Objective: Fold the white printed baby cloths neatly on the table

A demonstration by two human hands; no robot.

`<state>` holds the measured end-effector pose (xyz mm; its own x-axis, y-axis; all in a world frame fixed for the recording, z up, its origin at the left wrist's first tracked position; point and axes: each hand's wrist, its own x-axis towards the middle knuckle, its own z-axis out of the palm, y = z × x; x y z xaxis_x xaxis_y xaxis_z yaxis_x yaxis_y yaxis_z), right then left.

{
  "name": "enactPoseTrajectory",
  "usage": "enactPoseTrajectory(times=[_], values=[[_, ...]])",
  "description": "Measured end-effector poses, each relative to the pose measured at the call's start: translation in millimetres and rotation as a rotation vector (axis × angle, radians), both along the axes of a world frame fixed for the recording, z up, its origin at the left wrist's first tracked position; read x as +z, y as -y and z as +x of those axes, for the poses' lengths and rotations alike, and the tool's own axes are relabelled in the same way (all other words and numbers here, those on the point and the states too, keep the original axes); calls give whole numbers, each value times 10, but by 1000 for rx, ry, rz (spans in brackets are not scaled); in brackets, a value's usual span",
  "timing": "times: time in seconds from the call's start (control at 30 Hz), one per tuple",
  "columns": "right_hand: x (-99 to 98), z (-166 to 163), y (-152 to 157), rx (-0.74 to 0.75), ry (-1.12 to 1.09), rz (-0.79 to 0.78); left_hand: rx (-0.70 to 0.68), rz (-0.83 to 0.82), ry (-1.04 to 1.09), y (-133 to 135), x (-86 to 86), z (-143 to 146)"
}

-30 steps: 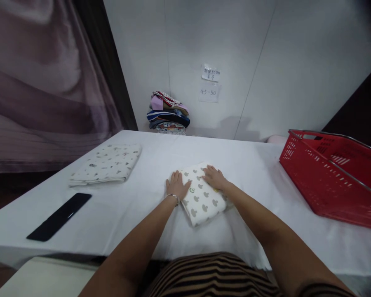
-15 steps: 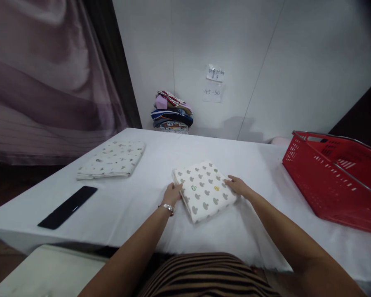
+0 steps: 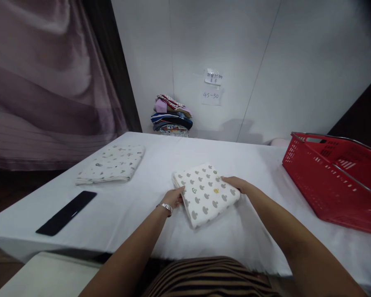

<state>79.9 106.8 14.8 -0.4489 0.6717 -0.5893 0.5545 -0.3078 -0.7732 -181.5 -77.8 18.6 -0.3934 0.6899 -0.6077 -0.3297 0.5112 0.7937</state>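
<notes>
In front of me on the white-covered table lies a folded white cloth [image 3: 206, 193] printed with grey mushroom-like shapes and a few green and yellow ones. My left hand [image 3: 174, 197], a silver bracelet at its wrist, grips the cloth's left edge, thumb on top and fingers at the side and partly beneath. On the right edge is my right hand [image 3: 235, 184], its thumb over the top; its other fingers are mostly hidden by the hand and the cloth. Further left, a second folded white cloth [image 3: 113, 163] with small scattered prints lies flat.
A black flat object [image 3: 66, 213] lies near the left front of the table [image 3: 132, 206]. At the right stands a red plastic basket [image 3: 330, 181] with metal handles. Folded fabrics [image 3: 172, 115] are stacked against the back wall. A pale surface [image 3: 46, 274] sits below the table's left front.
My right hand has shifted from fingers resting over the top to a hold on the cloth's right edge. The cloth has barely moved; the whole view has tilted slightly.
</notes>
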Motion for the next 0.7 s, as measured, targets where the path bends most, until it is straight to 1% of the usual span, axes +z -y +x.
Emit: enactPoseTrajectory(times=[0.1, 0.23, 0.3, 0.4, 0.5, 0.63, 0.7], values=[[-2, -16, -20, -10, -59, -48, -19, 18, -4, -25, 2, 8], [-7, -77, -1, -33, -77, -116, 0, 36, 34, -21, -11, 47], [-7, -101, 34, -36, -104, -161, 19, 69, 56, -14, -25, 64], [12, -130, 115, -51, -208, -191, 54, 146, -9, -50, -12, 38], [65, -190, 204, -116, -351, -114, 75, 204, -106, -177, 94, -92], [139, -343, 306, -247, -447, 65, 80, 273, -193, -424, 288, -370], [129, -426, 350, -301, -460, 136, 85, 262, -235, -516, 308, -488]])
